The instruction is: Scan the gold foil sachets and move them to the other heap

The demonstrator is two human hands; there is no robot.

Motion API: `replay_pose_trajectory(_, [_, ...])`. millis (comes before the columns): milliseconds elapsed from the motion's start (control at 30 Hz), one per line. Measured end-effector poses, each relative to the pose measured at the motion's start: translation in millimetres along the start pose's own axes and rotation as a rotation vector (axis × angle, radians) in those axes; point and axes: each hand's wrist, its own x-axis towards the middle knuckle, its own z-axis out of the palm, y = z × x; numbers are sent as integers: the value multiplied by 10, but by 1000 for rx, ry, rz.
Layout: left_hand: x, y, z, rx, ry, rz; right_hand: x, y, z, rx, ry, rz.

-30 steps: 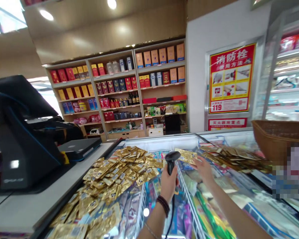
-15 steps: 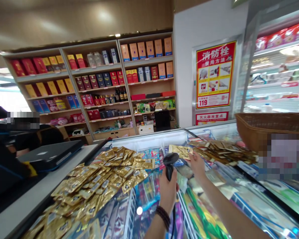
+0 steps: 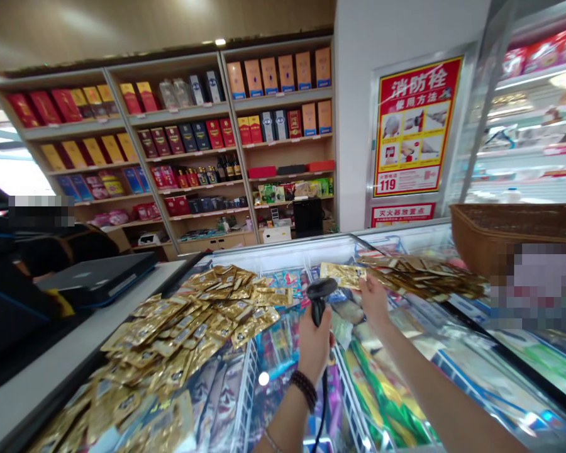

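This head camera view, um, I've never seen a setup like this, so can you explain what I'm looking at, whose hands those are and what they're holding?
There is no robot here. A person wears one camera on the head, looking forward and down, so the bare hands you see are the wearer's own.

The left hand grips a black scanner with a cable hanging down. The right hand holds a gold packet by its near end, just beyond the scanner.

Below them is a glass-topped case with colourful goods inside. On the glass lie a big pile of gold packets to the left and a second heap to the right, near a brown basket. Behind stand shelves of boxes and bottles, and a red and yellow poster.
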Motion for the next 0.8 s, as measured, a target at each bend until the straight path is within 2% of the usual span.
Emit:
replay_pose_trajectory(267, [13,-29,-15,-15,3,6,3,60,25,43,3,9])
replay_pose_trajectory(467, [14,68,62,-35,15,2,6,-15,-25,189,55,59])
replay_pose_trajectory(600, [10,165,252,-85,17,-5,178,-188,-290,261,136,66])
replay_pose_trajectory(700, [-4,226,403,-124,-41,-31,420,-410,-597,277,240,53])
replay_pose_trajectory(800, [-26,235,498,-143,-58,-46,698,-671,-937,228,273,-34])
